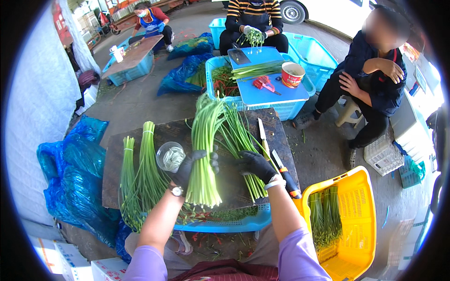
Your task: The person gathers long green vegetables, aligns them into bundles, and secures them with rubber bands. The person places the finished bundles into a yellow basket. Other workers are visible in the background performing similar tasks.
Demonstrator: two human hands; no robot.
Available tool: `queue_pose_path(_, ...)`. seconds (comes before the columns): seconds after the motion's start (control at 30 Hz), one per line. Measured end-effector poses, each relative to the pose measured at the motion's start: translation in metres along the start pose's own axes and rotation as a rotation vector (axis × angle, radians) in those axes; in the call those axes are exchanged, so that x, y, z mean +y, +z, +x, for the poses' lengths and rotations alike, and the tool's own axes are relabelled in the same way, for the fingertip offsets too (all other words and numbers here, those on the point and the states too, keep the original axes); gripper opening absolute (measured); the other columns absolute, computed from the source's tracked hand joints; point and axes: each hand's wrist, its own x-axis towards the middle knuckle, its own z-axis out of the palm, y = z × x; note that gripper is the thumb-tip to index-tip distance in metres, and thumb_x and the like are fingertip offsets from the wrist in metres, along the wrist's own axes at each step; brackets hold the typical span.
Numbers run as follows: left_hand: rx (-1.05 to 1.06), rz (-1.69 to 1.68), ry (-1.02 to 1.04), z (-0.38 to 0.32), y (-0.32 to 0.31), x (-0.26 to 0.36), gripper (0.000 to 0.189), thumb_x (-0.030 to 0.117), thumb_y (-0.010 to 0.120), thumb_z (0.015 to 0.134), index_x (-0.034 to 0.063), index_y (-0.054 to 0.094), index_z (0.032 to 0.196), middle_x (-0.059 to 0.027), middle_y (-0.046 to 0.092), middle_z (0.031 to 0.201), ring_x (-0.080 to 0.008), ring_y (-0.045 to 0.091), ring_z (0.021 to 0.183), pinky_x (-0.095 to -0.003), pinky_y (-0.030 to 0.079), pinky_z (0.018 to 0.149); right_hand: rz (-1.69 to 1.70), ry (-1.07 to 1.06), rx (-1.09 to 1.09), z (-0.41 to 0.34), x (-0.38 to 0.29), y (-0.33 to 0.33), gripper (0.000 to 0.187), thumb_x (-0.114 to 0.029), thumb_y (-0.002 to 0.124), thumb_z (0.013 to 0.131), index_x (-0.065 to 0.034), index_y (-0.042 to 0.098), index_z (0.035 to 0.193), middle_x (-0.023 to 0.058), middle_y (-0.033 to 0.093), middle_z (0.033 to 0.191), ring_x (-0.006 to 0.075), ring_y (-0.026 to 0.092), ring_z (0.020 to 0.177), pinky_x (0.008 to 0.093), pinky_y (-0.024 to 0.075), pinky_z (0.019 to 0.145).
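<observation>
My left hand [197, 165], in a black glove, is closed around a thick bunch of green flower stalks [204, 140], held upright over a dark board [225, 182]. My right hand [256, 164], also black-gloved, is at a looser pile of stalks [242, 137] on the board; its fingers are partly curled, and whether they grip any stalks cannot be told. Left of the held bunch stands a clear tub of rubber bands [172, 157]. Two banded bunches, one taller [148, 151] and one shorter [128, 168], lie at the board's left. Two knives [263, 138] [286, 175] lie at the right.
A yellow basket [357, 224] holding stalk bundles stands at my right, a blue basket [239, 224] under the board. Blue plastic bags [81, 175] lie at left. Beyond the board, a blue tabletop [274, 93] bears stalks, scissors and a paper tub. Several people sit around.
</observation>
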Motion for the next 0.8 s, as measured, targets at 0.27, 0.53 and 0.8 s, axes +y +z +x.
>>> queue_pose_path(0.27, -0.027, 0.267, 0.165, -0.071, 0.079, 0.033, 0.062, 0.021, 0.071, 0.080, 0.0035, 0.046, 0.134, -0.0078, 0.059, 0.093, -0.0200, 0.058, 0.079, -0.0396, 0.051, 0.079, 0.171, 0.040, -0.047, -0.004, -0.002, -0.008, 0.042, -0.034, 0.041, 0.103, -0.0049, 0.048, 0.133, 0.0280, 0.055, 0.133, 0.0457, 0.056, 0.118, 0.0574, 0.0462, 0.099)
queue_pose_path(0.53, 0.030, 0.491, 0.002, -0.102, 0.079, -0.029, 0.056, 0.022, 0.074, 0.078, 0.0024, 0.053, 0.126, -0.0115, 0.067, 0.098, -0.0225, 0.067, 0.085, -0.0388, 0.055, 0.080, 0.464, -0.126, -0.439, -0.039, -0.080, 0.146, 0.082, -0.066, 0.057, 0.089, -0.0018, 0.050, 0.138, 0.0165, 0.055, 0.138, 0.0286, 0.052, 0.127, 0.0456, 0.0397, 0.109)
queue_pose_path(0.8, -0.080, 0.750, -0.096, -0.107, 0.034, -0.076, 0.061, 0.026, 0.077, 0.077, 0.0041, 0.054, 0.130, -0.0061, 0.063, 0.116, -0.0164, 0.062, 0.105, -0.0320, 0.051, 0.091, 0.520, 0.056, -0.070, -0.072, -0.080, 0.180, 0.050, -0.027, 0.068, 0.090, -0.0014, 0.055, 0.131, 0.0137, 0.066, 0.112, 0.0286, 0.066, 0.101, 0.0440, 0.0547, 0.089)
